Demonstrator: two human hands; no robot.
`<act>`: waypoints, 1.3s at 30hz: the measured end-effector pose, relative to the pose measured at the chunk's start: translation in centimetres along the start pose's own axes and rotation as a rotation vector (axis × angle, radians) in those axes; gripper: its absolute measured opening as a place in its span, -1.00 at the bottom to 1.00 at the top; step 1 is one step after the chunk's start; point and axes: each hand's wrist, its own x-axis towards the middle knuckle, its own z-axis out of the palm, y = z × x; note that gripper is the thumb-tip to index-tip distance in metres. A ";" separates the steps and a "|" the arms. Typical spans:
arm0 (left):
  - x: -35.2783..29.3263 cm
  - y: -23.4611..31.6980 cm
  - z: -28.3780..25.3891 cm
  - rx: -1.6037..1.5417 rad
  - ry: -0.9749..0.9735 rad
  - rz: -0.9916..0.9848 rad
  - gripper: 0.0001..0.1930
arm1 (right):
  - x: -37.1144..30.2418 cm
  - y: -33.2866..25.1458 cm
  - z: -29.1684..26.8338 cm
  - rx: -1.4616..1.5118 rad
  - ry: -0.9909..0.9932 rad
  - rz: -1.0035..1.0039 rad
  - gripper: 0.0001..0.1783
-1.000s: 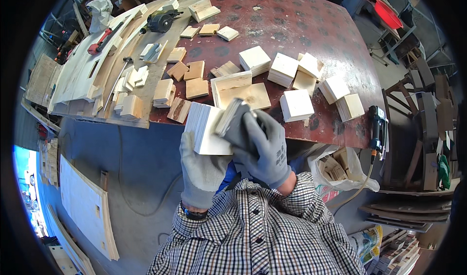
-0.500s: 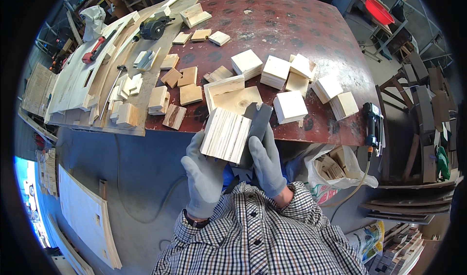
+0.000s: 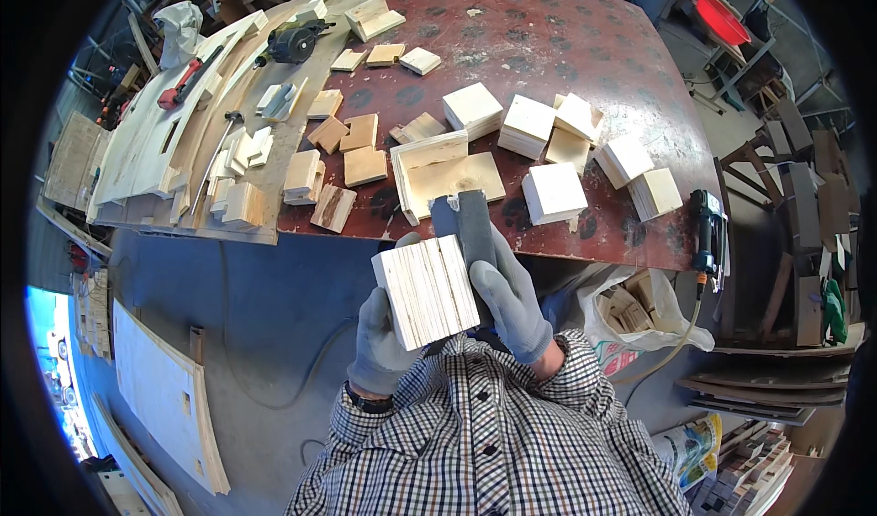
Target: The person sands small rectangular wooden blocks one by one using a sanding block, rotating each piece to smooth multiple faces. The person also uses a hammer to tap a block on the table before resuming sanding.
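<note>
In front of my chest, a layered plywood block point(image 3: 426, 291) shows its striped edge face upward. My left hand point(image 3: 379, 338), in a grey glove, is closed round the block's left side, its fingers partly hidden behind it. My right hand point(image 3: 513, 306), gloved alike, grips a dark grey sanding block point(image 3: 475, 237) with a ragged sheet edge at its top. The sanding block stands upright against the plywood block's right side. Just beyond my hands, an open wooden piece point(image 3: 457, 178) made of joined boards lies at the table's front edge.
On the dark red table point(image 3: 557, 41) lie several pale wooden blocks point(image 3: 555, 194) and smaller offcuts point(image 3: 364, 164). A nail gun point(image 3: 706, 233) with a hose rests at the right edge. Boards and a power tool point(image 3: 297, 41) are at left. A white sack point(image 3: 639, 310) of offcuts stands below.
Both hands have come lower and nearer my body with the plywood block and sanding block. The plywood block has tilted, and my left fingers have closed more round it.
</note>
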 end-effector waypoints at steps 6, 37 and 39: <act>0.1 0.1 0.2 0.063 0.039 -0.003 0.00 | 0.0 -0.1 0.1 -0.024 -0.037 0.006 -0.11; 1.0 0.8 -0.7 0.468 0.273 0.163 -0.40 | -0.1 -2.7 -0.3 -0.567 -0.267 -0.353 -0.07; 1.1 1.4 -2.0 0.477 0.353 0.226 -0.38 | -1.6 -2.2 -0.5 -0.584 -0.334 -0.420 -0.06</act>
